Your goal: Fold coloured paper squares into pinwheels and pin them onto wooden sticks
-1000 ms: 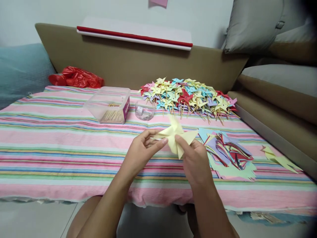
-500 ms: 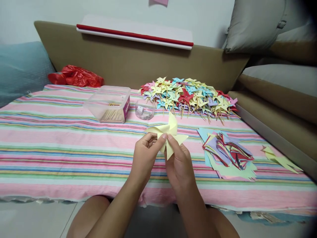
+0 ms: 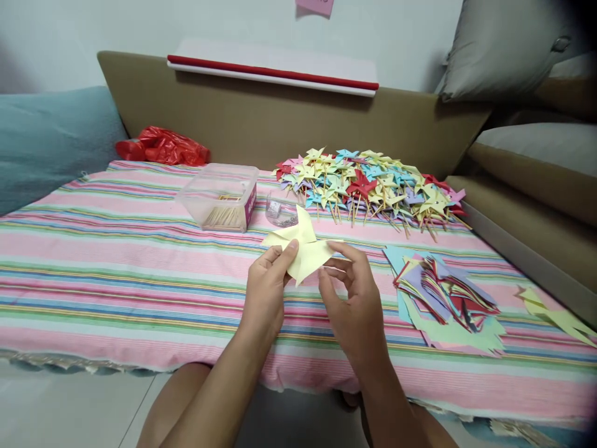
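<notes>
A pale yellow paper pinwheel (image 3: 305, 252) with folded blades is held up above the striped cloth. My left hand (image 3: 268, 283) pinches it near the centre, thumb on top. My right hand (image 3: 352, 295) is at its right side with fingers apart and curved; the index fingertip is at the right blade's edge, and I cannot tell whether it touches. Just behind the pinwheel stands a small clear round container (image 3: 280, 214) with tiny metallic pieces in it. Left of that is a clear plastic box (image 3: 196, 199) with thin wooden sticks (image 3: 224, 218) inside.
A heap of finished pinwheels on sticks (image 3: 373, 186) lies at the back right. Nearer are stacked coloured paper sheets (image 3: 443, 292) and yellow paper pieces (image 3: 555, 314). A red plastic bag (image 3: 163, 146) sits back left by a blue cushion (image 3: 56, 143). A brown board (image 3: 280, 118) stands behind.
My right thumb and fingers have come off the pinwheel's centre and spread apart to the right. The left hand keeps its pinch. The view has shifted slightly left.
</notes>
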Tool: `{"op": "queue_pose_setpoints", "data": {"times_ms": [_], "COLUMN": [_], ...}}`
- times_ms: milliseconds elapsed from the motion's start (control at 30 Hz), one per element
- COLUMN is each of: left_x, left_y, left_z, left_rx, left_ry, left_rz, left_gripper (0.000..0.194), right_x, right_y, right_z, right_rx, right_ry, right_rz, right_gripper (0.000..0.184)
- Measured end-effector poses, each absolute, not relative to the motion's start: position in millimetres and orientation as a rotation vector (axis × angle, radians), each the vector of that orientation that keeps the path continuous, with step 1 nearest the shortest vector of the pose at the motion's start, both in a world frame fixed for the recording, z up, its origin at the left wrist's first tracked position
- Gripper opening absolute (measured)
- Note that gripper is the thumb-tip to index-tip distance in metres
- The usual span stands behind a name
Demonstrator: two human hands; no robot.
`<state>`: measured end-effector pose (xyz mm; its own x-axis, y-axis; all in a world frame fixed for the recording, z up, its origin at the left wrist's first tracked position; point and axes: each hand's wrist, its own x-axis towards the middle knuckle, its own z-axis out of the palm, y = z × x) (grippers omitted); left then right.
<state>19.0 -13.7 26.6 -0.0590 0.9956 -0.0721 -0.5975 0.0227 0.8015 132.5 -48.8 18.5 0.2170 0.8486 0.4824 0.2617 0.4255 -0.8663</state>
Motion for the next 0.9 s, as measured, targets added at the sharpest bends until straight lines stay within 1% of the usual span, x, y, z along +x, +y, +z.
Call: {"op": "queue_pose_setpoints", "data": {"times_ms": [100,167,233,333,433,633,900], "left_x": [18.7,19.1,19.9,21.4,22.7,24.1,23.9], "left_y": [-14.7,-15.8,-16.9,-18.3,-19.2,-20.7,-21.4], "left_z": [28.3,29.0,29.5,29.9,29.3,28.5,26.9], "left_rx": [0.676,0.715,0.775,0.898,0.989,1.055,1.137], "left_ry": [0.815,0.843,0.876,0.925,0.964,1.011,1.037], "left_rz": [1.460,1.463,1.476,1.488,1.463,1.432,1.406], "left_gripper": [0.026,0.026,0.027,0.032,0.032,0.030,0.033], "right_x": [134.3,134.3,134.3,134.4,133.8,130.3,128.8], "right_y": [-49.5,-49.4,-49.0,-47.6,-45.3,-41.5,-41.5], "right_z": [22.2,24.7,25.8,24.6,21.8,19.1,20.0], "right_rx": [-1.142,-1.133,-1.116,-1.105,-1.120,-1.161,-1.185], "right_ry": [-1.384,-1.354,-1.279,-1.120,-1.015,-0.948,-0.964], "right_rz": [0.505,0.555,0.654,0.790,0.846,0.779,0.645], "right_gripper": [0.012,0.006,0.006,0.013,0.018,0.019,0.016]}}
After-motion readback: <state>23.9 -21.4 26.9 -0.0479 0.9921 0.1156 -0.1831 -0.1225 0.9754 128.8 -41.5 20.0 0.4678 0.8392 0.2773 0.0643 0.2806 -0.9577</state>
